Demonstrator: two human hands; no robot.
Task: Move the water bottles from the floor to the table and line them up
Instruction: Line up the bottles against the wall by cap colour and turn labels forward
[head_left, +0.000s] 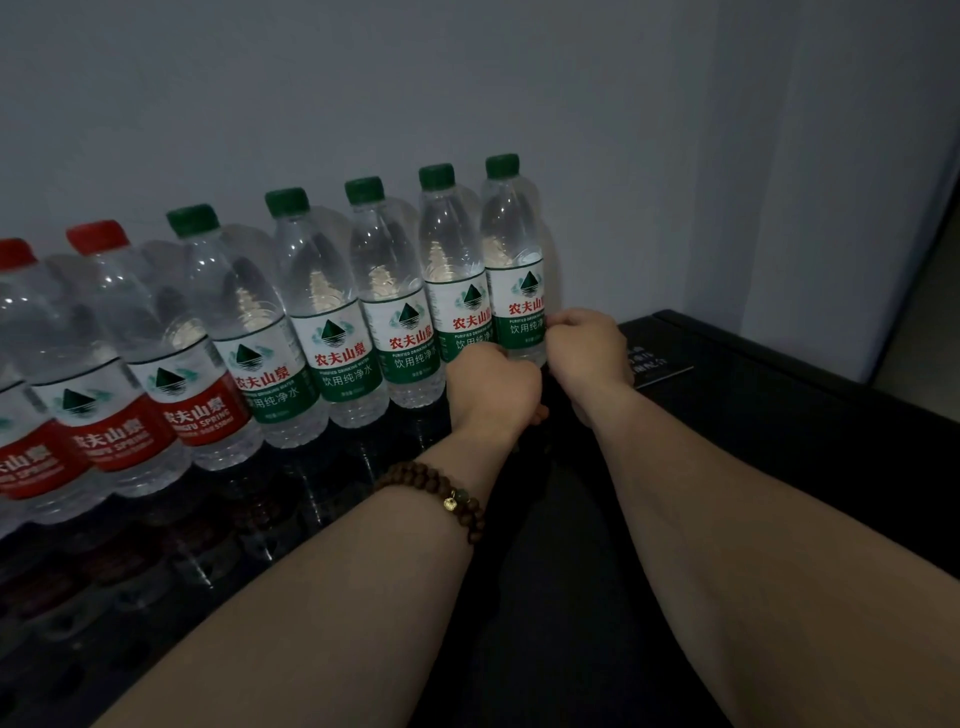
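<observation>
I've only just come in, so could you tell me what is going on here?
A person is lining up bottles on the table along the wall. The left hand and right hand are both at the end bottle on the right; their grip is hidden. Red caps stand left, green caps right.

- The light is dim and grey all over, and I can't see where it comes from.
- Small white glints sit on the bottles (332, 291), and the glossy black table (753, 415) mirrors them faintly.
- Pale shadows fall on the wall (363, 78).
- Bottles at the left edge lean and look softer.
</observation>
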